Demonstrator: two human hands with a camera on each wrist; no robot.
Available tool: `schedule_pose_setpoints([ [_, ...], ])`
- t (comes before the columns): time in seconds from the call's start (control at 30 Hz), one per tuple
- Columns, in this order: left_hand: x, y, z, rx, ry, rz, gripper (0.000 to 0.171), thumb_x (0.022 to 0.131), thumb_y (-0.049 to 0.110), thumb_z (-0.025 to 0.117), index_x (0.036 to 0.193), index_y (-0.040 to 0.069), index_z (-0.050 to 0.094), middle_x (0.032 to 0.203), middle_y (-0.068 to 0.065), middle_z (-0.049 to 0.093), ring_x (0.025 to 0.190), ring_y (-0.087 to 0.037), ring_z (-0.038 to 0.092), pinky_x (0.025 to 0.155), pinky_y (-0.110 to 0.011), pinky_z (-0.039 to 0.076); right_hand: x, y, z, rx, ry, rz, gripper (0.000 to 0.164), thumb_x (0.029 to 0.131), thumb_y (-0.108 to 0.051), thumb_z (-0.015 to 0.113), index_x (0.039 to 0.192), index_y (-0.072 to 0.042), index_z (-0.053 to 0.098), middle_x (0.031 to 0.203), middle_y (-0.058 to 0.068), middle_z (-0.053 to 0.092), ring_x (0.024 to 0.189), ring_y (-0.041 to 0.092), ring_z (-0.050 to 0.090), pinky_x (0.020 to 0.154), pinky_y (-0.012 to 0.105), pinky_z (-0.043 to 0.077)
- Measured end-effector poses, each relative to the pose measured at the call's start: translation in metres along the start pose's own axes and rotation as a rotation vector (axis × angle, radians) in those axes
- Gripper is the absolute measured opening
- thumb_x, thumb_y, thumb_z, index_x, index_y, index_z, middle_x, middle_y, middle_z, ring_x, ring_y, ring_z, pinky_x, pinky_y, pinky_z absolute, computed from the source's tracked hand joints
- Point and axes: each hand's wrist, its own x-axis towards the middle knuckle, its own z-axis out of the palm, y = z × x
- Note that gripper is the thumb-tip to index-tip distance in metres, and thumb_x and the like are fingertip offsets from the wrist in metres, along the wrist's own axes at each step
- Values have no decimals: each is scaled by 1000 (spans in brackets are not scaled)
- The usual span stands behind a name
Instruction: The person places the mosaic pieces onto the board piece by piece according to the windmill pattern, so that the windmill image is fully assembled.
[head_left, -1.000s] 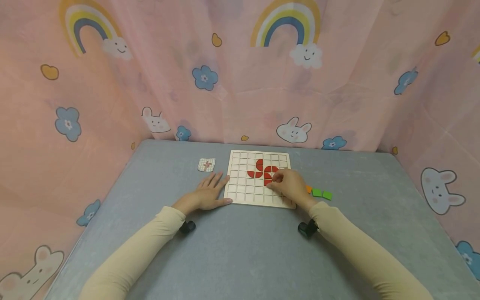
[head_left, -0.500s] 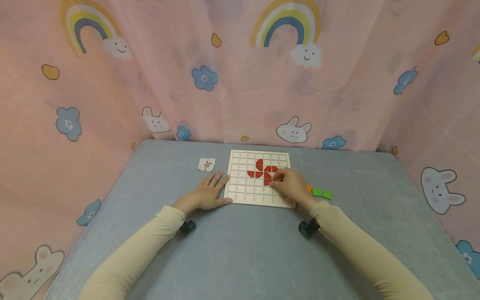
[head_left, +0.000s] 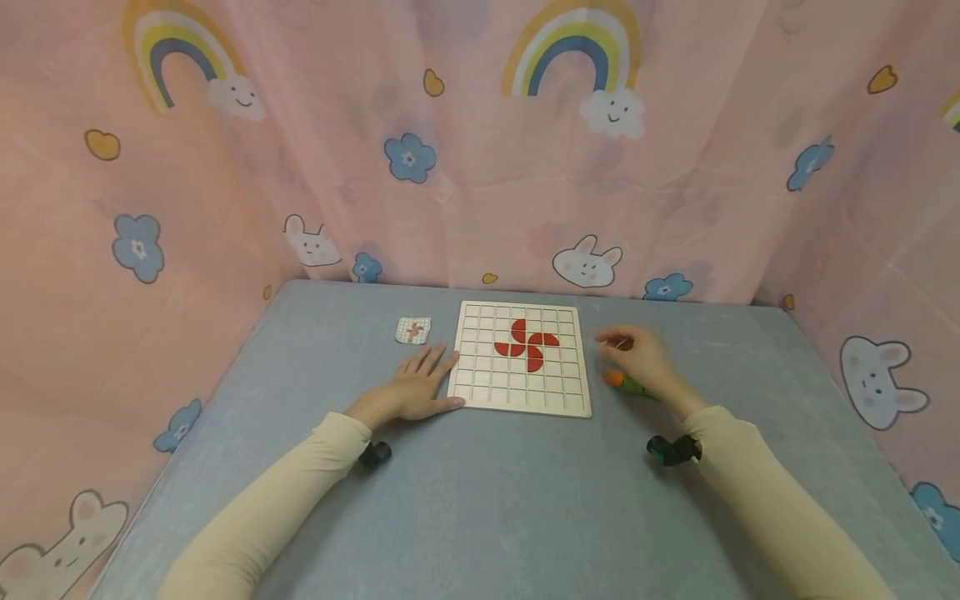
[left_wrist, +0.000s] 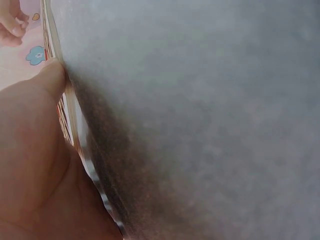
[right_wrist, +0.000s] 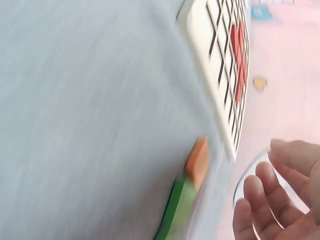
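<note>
A pale wooden grid board lies on the table, with several red quarter-round pieces in its squares as a pinwheel. My left hand rests spread at the board's left side, thumb at the near corner and fingertips along the edge. Off the right edge, my right hand hovers with loosely bent fingers and nothing between them. Below its fingers lie an orange piece and green tiles, partly hidden by the hand. The right wrist view shows the orange piece touching a green tile.
A small card printed with a red pinwheel on a grid lies left of the board. The grey table ends at a pink patterned curtain behind and at both sides.
My right hand has left the red piece at the pinwheel's lower right and moved right, off the board, over the orange and green pieces. The left hand has stayed put.
</note>
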Motion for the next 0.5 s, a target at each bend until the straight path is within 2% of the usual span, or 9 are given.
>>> schedule_pose_setpoints([
  [0.13, -1, 1, -1, -5, 1, 3, 93, 107, 64, 49, 173, 19, 2, 179, -13, -9, 164, -38, -11, 130, -60, -1, -11, 19, -19, -17, -32, 5, 30, 101, -11, 74, 124, 7, 73, 115, 25, 72, 97, 31, 66, 83, 35, 52],
  [0.23, -1, 1, -1, -9, 0, 5, 93, 107, 63, 49, 173, 19, 2, 178, -13, -9, 164, -38, -11, 130, -60, -1, -20, 33, -32, -15, -86, 9, 34, 100, -12, 74, 129, 5, 72, 125, 27, 69, 110, 40, 65, 93, 49, 53],
  [0.37, -1, 2, -2, -5, -7, 6, 93, 107, 63, 49, 172, 18, 0, 178, -14, -10, 164, -38, -12, 130, -59, -1, -29, 51, -46, -5, -175, 20, 39, 99, -14, 76, 133, 3, 71, 135, 27, 64, 127, 46, 57, 104, 66, 45],
  [0.5, -2, 3, -2, -3, -12, 2, 92, 107, 63, 48, 172, 19, 0, 178, -13, -10, 164, -37, -12, 130, -59, -1, -35, 66, -52, -8, -249, 33, 42, 97, -19, 80, 134, -1, 72, 139, 26, 61, 133, 47, 51, 108, 69, 40],
])
